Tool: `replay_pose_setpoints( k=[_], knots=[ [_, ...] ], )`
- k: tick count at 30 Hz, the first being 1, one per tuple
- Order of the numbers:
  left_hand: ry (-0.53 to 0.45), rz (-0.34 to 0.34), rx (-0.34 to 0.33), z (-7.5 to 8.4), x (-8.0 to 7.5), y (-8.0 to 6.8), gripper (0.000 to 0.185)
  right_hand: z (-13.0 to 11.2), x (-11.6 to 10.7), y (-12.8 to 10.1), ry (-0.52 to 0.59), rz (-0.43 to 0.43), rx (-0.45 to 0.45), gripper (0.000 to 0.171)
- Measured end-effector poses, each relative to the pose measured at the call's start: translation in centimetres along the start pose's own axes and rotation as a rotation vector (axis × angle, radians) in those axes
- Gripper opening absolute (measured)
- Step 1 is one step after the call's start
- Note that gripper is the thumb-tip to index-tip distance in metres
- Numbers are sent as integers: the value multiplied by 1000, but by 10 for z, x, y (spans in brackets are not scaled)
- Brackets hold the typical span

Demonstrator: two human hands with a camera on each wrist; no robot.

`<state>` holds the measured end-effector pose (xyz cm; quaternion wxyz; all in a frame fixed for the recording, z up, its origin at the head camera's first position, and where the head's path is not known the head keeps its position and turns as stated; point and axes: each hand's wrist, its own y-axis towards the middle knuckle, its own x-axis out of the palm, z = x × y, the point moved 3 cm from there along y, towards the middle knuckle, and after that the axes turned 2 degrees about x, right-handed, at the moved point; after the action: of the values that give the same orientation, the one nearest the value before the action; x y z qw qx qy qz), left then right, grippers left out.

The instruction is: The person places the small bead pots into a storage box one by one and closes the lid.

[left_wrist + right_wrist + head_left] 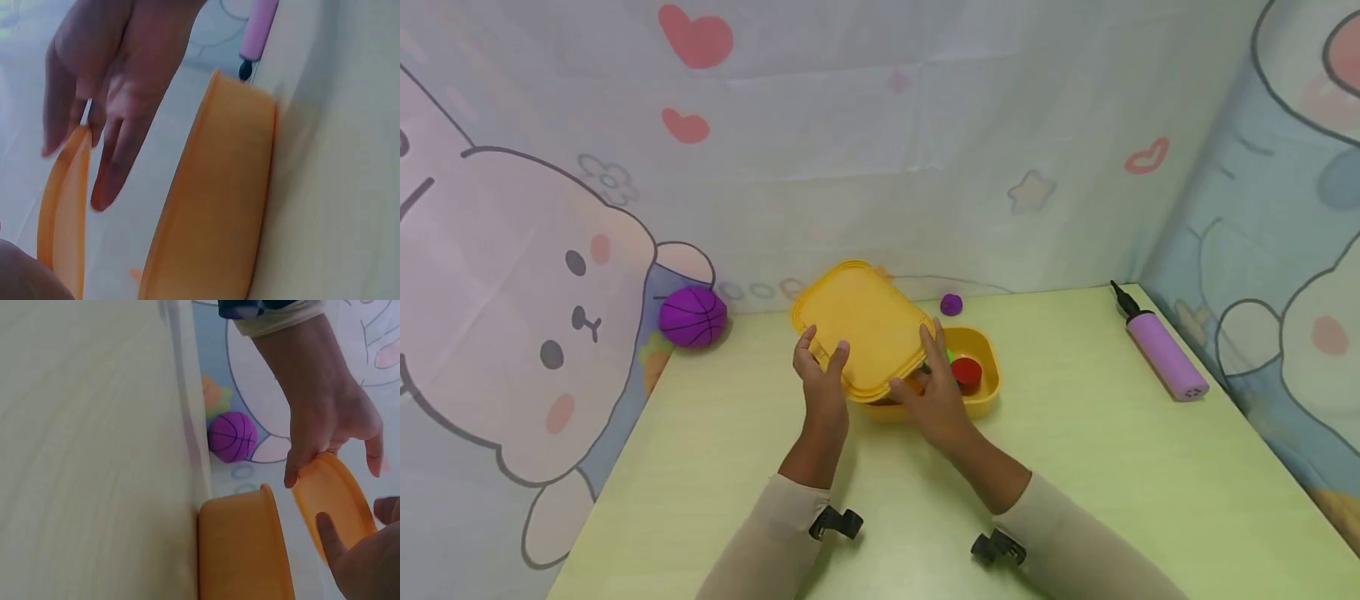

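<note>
1. Yellow lid held tilted above the yellow box, raised at its far-left end, low at the near edge over the box's left part
2. Left hand at the lid's near-left edge, thumb on top, fingers curled under the rim (grip clamped on the lid)
3. Right hand at the lid's near-right edge, one finger up along the right side, the rest wrapped at the rim; grip likewise clamped on the lid
4. Box resting on the green table, about mid-table toward the back, its right half uncovered
5. Inside the uncovered part: a red piece and a bit of green, too small to tell apart further
6. Purple ball at the table's back-left corner against the curtain, well apart from the box
7. Small purple bit just behind the box
8. Purple pump with a black nozzle lying near the right edge of the table, well apart from both hands
</note>
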<state>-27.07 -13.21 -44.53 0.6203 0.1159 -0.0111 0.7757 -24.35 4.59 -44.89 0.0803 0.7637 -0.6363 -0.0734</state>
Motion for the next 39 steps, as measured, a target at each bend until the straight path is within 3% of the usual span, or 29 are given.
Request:
replay_pose_setpoints(
  k=[5, 10, 15, 20, 28, 33, 36, 39],
  knots=[
    [-43, 35, -17, -2, 13, -3, 70, -4, -19, 4, 30, 77, 26, 101],
    [-62, -18, -62, 4, -1, 25, 74, -4, -49, 8, 39, 47, 38, 105],
    [62, -172, -185, 9, -14, 54, 78, -23, -82, 10, -35, 25, 60, 105],
    [217, -332, -218, 21, -14, 67, 82, -47, -103, 14, -110, -25, -12, 106],
    [334, -471, -255, 30, -3, 68, 81, -66, -119, 21, -424, -66, -179, 95],
    [386, -529, -273, 31, 5, 65, 87, -70, -125, 23, -467, -99, -208, 96],
    [378, -526, -308, 33, 3, 63, 99, -61, -130, 27, -473, -99, -268, 94],
    [353, -527, -339, 35, 0, 60, 109, -55, -129, 26, -430, -86, -269, 86]
  ],
)
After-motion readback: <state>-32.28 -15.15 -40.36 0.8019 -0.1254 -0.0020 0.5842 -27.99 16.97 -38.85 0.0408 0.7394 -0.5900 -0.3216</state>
